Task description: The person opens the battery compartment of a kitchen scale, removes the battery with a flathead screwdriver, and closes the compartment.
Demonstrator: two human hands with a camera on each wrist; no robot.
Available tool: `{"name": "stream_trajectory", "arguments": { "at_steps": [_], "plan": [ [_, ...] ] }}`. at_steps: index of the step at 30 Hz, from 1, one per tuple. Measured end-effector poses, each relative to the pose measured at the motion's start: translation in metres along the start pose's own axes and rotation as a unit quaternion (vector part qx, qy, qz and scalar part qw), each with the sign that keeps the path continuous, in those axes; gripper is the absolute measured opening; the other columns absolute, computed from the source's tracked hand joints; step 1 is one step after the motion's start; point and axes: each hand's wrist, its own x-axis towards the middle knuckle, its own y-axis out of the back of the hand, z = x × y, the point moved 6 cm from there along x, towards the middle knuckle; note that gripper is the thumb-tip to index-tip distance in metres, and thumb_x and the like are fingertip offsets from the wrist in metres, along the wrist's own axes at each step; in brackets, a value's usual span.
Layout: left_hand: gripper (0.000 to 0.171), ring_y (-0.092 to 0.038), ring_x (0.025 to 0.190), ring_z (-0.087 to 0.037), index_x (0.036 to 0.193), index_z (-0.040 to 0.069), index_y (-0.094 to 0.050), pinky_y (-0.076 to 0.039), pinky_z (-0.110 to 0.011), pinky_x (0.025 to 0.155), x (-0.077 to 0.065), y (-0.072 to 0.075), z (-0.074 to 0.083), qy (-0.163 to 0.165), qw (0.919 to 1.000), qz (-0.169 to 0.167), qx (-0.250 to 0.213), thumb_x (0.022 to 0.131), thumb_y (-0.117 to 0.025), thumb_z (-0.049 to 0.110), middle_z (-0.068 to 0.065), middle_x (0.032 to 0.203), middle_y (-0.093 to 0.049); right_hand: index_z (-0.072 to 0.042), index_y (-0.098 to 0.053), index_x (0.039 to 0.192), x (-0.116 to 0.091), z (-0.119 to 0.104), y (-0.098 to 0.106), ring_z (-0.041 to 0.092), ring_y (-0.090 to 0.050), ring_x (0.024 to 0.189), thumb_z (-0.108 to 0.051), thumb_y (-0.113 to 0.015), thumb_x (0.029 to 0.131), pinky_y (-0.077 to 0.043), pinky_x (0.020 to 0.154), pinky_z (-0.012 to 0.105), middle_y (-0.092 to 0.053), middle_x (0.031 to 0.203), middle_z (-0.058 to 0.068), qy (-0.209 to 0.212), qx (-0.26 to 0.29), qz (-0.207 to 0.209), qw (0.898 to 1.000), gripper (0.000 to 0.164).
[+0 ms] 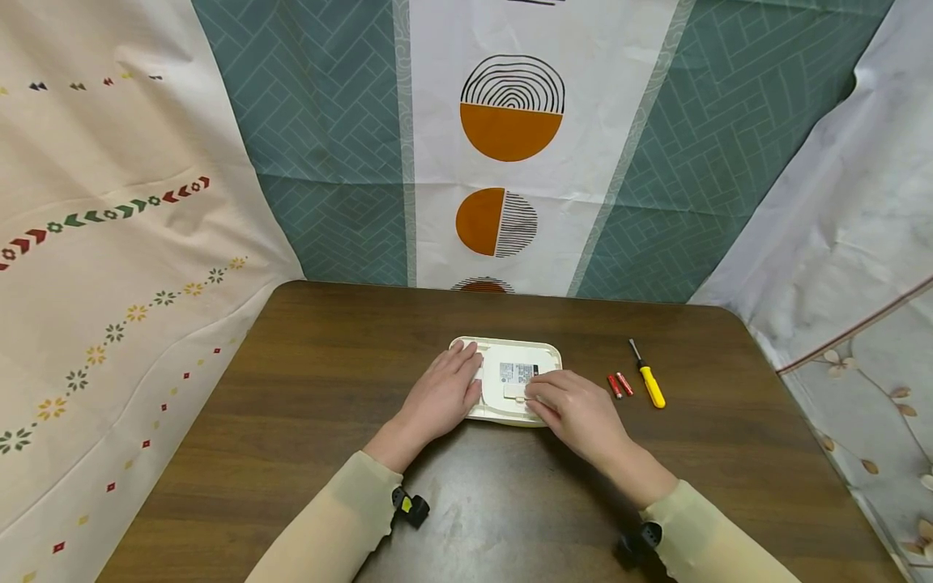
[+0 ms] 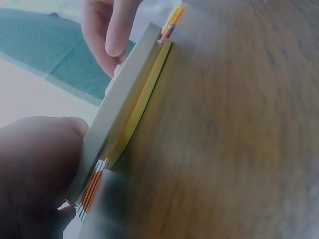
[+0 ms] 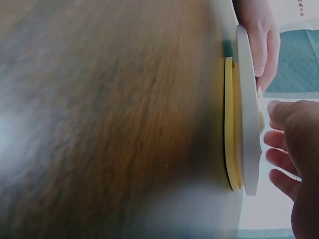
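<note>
A flat white device (image 1: 491, 409) with a yellow base and rounded corners lies on the table, a printed label (image 1: 516, 372) on its upward face. My left hand (image 1: 443, 391) rests on its left end, fingers stretched along the surface. At the lower right of that face, my right hand (image 1: 579, 409) pinches the edge of a small white cover (image 1: 513, 391) with curled fingers and thumb. In the right wrist view the thumb (image 3: 280, 110) is close over the device's edge (image 3: 247, 129). The right fingers partly hide the cover.
Right of the device lie two red batteries (image 1: 619, 385) side by side. A screwdriver (image 1: 651, 385) with a yellow handle lies just beyond them. The brown wooden table (image 1: 350, 340) ends at patterned cloth (image 1: 335, 162) hanging behind and at both sides.
</note>
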Motion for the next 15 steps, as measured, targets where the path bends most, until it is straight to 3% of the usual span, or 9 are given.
{"name": "stream_trajectory", "arguments": {
  "at_steps": [6,15],
  "plan": [
    [0.050,-0.036,0.162,-0.040,0.158,0.000,-0.057,-0.031,-0.053,0.132,0.000,0.000,0.000,-0.001,1.0000,0.000,-0.003,0.115,-0.057,0.024,-0.019,0.169,-0.048,-0.011,-0.082,0.128,-0.013,0.003,0.004,0.028,-0.071,0.124,-0.027,-0.092,0.093,-0.060,0.105,0.050,-0.077,0.131,0.005,-0.002,0.011,-0.017,1.000,0.039],
    [0.050,-0.035,0.162,-0.038,0.159,0.000,-0.057,-0.030,-0.051,0.133,0.000,-0.001,0.000,0.005,1.0000,-0.001,0.001,0.115,-0.056,0.025,-0.018,0.170,-0.047,-0.009,-0.073,0.144,-0.025,-0.001,-0.002,0.035,-0.061,0.141,-0.037,-0.092,0.093,-0.050,0.118,0.055,-0.069,0.148,0.009,0.034,0.019,-0.059,0.998,0.061]
  ]
}}
